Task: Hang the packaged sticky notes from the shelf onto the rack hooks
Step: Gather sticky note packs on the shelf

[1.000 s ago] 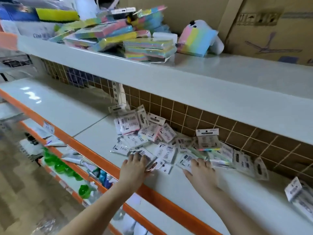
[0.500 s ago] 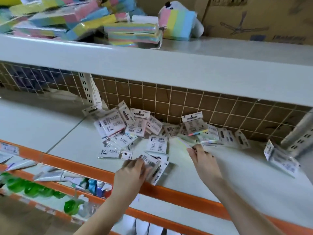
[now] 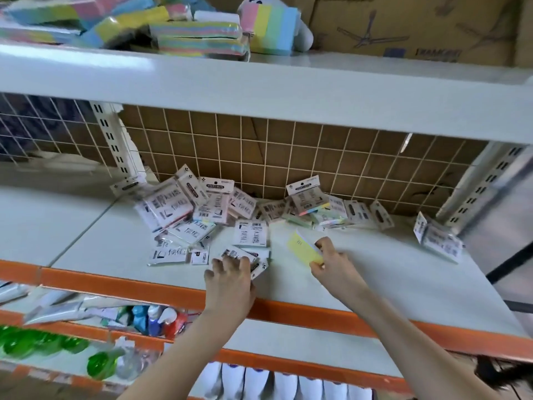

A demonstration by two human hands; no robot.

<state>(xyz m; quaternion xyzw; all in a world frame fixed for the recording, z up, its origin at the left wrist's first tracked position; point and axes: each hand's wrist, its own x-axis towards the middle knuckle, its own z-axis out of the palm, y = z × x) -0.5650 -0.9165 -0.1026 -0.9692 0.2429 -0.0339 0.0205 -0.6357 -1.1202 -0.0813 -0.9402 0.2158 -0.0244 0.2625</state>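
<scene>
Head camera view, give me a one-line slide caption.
Left hand gathers sticky-note packs while right hand pinches a yellow pack.

- My right hand (image 3: 331, 262) pinches a yellow pack (image 3: 305, 250).
- The packs (image 3: 219, 209) heaped before me are white and pale pink, printed with black barcodes; some show pastel stripes.
- The shelf (image 3: 403, 272) is pale grey-white with an orange front edge (image 3: 115, 282).
- The grid (image 3: 288, 151) behind is white wire over brown cardboard.
- Above lie pads (image 3: 199, 39) striped pink, yellow, green and blue.
- Below stand green bottles (image 3: 43, 342).
</scene>
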